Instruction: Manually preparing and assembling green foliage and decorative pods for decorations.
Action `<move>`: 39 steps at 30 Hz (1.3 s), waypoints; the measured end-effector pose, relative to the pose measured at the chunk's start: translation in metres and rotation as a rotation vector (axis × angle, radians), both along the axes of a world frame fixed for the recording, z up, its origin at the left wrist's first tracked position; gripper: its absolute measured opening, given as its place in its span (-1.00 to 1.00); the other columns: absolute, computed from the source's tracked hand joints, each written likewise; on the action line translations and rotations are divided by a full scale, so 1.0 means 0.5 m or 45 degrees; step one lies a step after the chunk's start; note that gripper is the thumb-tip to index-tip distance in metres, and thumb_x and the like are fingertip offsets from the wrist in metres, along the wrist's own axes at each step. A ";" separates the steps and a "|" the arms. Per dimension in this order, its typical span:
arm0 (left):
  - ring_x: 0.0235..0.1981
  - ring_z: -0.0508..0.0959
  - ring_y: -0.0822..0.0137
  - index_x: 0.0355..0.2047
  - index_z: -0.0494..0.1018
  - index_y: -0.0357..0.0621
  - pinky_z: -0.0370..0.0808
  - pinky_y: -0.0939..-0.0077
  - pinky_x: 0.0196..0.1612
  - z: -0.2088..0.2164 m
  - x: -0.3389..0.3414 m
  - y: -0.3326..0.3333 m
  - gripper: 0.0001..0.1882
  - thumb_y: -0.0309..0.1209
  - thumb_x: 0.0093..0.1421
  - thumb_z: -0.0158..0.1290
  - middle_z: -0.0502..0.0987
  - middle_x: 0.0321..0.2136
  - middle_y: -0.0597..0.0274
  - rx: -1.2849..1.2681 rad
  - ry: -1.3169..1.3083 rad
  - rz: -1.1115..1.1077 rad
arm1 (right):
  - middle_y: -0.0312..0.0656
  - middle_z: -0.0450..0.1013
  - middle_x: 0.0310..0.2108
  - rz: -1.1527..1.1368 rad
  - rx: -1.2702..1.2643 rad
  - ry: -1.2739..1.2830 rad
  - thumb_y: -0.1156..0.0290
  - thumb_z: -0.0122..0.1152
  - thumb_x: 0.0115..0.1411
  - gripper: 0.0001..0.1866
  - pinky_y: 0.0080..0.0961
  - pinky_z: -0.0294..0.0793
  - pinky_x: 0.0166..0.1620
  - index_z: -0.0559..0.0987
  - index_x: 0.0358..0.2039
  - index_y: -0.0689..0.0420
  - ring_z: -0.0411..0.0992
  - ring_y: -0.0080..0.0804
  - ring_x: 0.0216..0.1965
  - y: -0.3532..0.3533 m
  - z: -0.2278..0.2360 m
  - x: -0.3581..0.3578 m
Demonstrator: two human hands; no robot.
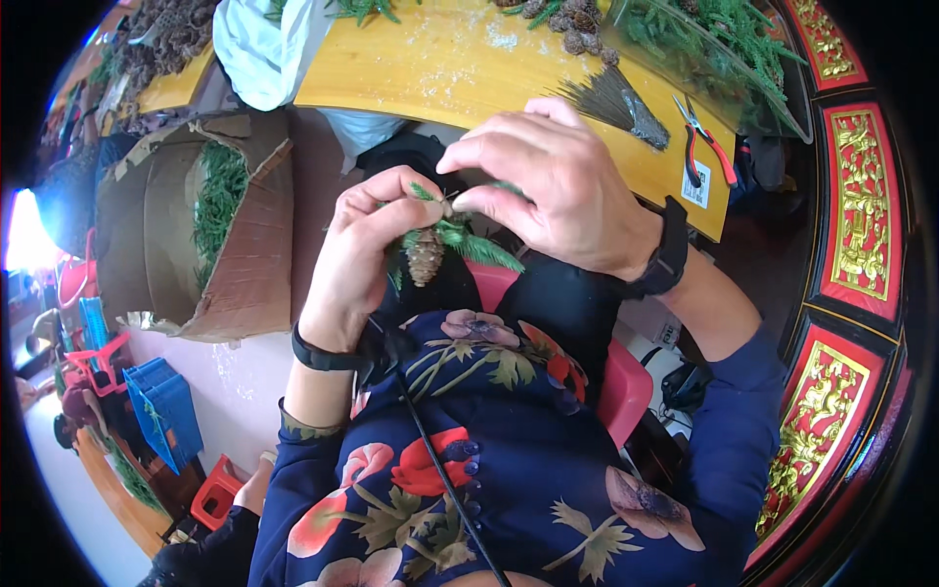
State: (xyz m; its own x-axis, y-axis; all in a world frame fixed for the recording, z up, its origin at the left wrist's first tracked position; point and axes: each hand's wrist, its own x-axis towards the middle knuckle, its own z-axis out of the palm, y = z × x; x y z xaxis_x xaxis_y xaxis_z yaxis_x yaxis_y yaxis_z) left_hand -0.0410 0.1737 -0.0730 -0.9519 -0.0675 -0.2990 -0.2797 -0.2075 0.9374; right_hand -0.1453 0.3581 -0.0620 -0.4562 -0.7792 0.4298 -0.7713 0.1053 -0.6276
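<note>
Brown and scaly, a small pine cone hangs near the middle of the frame, just below the left hand, with a green sprig spreading beside it. The thumb and forefinger of that hand pinch the sprig near its top. The right hand arches in from the right, its thumb tip just beside the same spot and its forefinger parted from the thumb; whether its hidden fingers grip anything, I cannot tell. Each wrist wears a black band.

Beyond the hands, a yellow table crosses the top of the frame. On it, toward the upper right, lie a bundle of thin wires, pliers with red and black handles, and more pine cones. A torn cardboard box holding greenery stands at the left. Red panels with gold carving line the right edge.
</note>
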 end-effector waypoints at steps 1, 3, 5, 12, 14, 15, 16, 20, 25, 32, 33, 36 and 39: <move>-0.41 0.50 0.51 -0.39 0.51 -0.26 0.37 0.67 -0.21 -0.004 -0.001 -0.001 -0.90 -0.55 0.07 0.02 0.56 -0.46 0.28 0.186 -0.037 0.008 | -0.35 0.48 -0.37 0.010 -0.055 0.233 0.44 0.22 0.01 -0.89 -0.35 0.35 -0.14 0.58 -0.39 0.03 0.46 -0.48 -0.37 0.000 -0.001 -0.003; -0.40 0.50 0.52 -0.40 0.51 -0.25 0.36 0.68 -0.19 -0.008 -0.001 -0.001 -0.90 -0.56 0.07 0.02 0.56 -0.46 0.28 0.557 -0.110 0.024 | -0.35 0.48 -0.36 0.031 -0.163 0.700 0.43 0.22 0.00 -0.89 -0.34 0.36 -0.13 0.57 -0.40 0.03 0.46 -0.48 -0.37 0.000 -0.002 -0.008; -0.39 0.49 0.52 -0.40 0.51 -0.25 0.36 0.68 -0.18 -0.006 0.000 0.002 -0.90 -0.56 0.06 0.02 0.56 -0.46 0.29 0.602 -0.139 0.026 | -0.34 0.48 -0.34 0.051 -0.164 0.734 0.43 0.22 0.01 -0.89 -0.34 0.36 -0.13 0.57 -0.39 0.03 0.46 -0.47 -0.37 0.002 -0.003 -0.010; -0.41 0.47 0.54 -0.42 0.50 -0.26 0.36 0.69 -0.21 -0.001 0.000 0.016 -0.93 -0.58 0.07 0.03 0.54 -0.48 0.30 0.607 -0.179 0.062 | -0.34 0.45 -0.35 0.127 -0.095 0.927 0.38 0.20 0.03 -0.88 -0.32 0.35 -0.10 0.54 -0.37 0.05 0.45 -0.41 -0.35 0.003 -0.006 -0.016; -0.42 0.45 0.56 -0.45 0.49 -0.27 0.35 0.70 -0.24 0.000 0.002 0.019 -0.96 -0.59 0.07 0.04 0.52 -0.50 0.33 0.205 -0.071 -0.013 | -0.33 0.43 -0.39 0.128 0.079 0.762 0.37 0.19 0.04 -0.87 -0.31 0.33 -0.08 0.52 -0.37 0.06 0.44 -0.38 -0.32 0.003 -0.003 -0.014; -0.42 0.45 0.58 -0.46 0.48 -0.28 0.34 0.70 -0.26 0.000 0.002 0.020 -0.98 -0.59 0.07 0.05 0.52 -0.51 0.34 0.006 -0.013 -0.054 | -0.32 0.42 -0.42 0.124 0.168 0.680 0.36 0.19 0.04 -0.87 -0.31 0.32 -0.07 0.51 -0.37 0.06 0.44 -0.37 -0.31 0.004 -0.002 -0.012; -0.42 0.45 0.58 -0.46 0.48 -0.28 0.34 0.70 -0.26 0.001 0.003 0.026 -0.98 -0.59 0.07 0.05 0.52 -0.51 0.34 0.018 -0.003 -0.068 | -0.32 0.42 -0.42 0.113 0.184 0.688 0.36 0.19 0.04 -0.87 -0.31 0.32 -0.07 0.51 -0.37 0.06 0.44 -0.37 -0.31 0.003 -0.004 -0.009; -0.44 0.42 0.60 -0.50 0.46 -0.30 0.33 0.72 -0.29 0.005 0.007 0.053 -0.96 -0.60 0.08 0.08 0.50 -0.52 0.37 -0.714 0.173 -0.020 | -0.24 0.40 -0.45 0.012 0.373 0.299 0.32 0.19 0.08 -0.84 -0.35 0.30 -0.05 0.48 -0.37 0.11 0.44 -0.33 -0.27 0.021 -0.021 0.001; -0.40 0.43 0.59 -0.50 0.48 -0.28 0.33 0.71 -0.24 -0.005 0.004 0.046 -0.94 -0.57 0.11 0.09 0.52 -0.49 0.37 -0.258 0.029 0.104 | -0.09 0.47 -0.35 -0.709 0.105 0.094 0.24 0.24 0.12 -0.71 -0.20 0.34 -0.06 0.51 -0.27 0.19 0.44 -0.14 -0.22 0.090 -0.060 -0.044; -0.31 0.48 0.54 -0.39 0.54 -0.23 0.34 0.66 -0.13 -0.027 -0.006 0.043 -0.94 -0.50 0.14 0.11 0.58 -0.39 0.30 0.120 0.020 0.086 | 0.05 0.39 -0.07 -1.493 0.919 0.263 -0.11 0.34 -0.05 -0.20 -0.13 0.37 0.00 0.39 0.07 0.20 0.37 0.12 -0.05 0.353 -0.136 -0.097; -0.31 0.48 0.54 -0.39 0.54 -0.21 0.34 0.65 -0.12 -0.026 -0.005 0.044 -0.94 -0.50 0.14 0.11 0.58 -0.39 0.31 0.148 -0.003 0.103 | 0.07 0.39 -0.07 -1.479 0.936 0.172 -0.10 0.33 -0.04 -0.20 -0.11 0.37 0.01 0.38 0.08 0.19 0.37 0.12 -0.03 0.365 -0.139 -0.102; -0.31 0.48 0.53 -0.39 0.54 -0.19 0.34 0.65 -0.11 -0.024 -0.003 0.046 -0.95 -0.49 0.15 0.10 0.58 -0.38 0.31 0.200 -0.045 0.135 | 0.12 0.39 -0.06 -1.448 0.965 -0.010 -0.08 0.30 -0.02 -0.22 -0.07 0.37 0.01 0.36 0.10 0.18 0.36 0.13 -0.01 0.371 -0.141 -0.115; -0.34 0.47 0.57 -0.41 0.55 -0.20 0.37 0.66 -0.20 -0.027 -0.003 0.043 -0.94 -0.50 0.15 0.10 0.57 -0.38 0.34 0.191 -0.093 0.109 | 0.19 0.38 -0.04 -1.408 1.258 -0.069 0.07 0.23 0.03 -0.36 -0.05 0.41 -0.03 0.37 0.02 0.23 0.40 0.15 -0.03 0.335 -0.111 -0.120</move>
State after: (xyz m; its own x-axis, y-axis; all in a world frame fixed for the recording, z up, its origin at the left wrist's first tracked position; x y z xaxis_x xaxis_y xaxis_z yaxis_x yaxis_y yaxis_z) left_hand -0.0425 0.1953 -0.0867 -0.9200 -0.0969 -0.3798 -0.3211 -0.3692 0.8721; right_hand -0.2051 0.5257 -0.1176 -0.9959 0.0056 -0.0906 0.0037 0.9998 0.0209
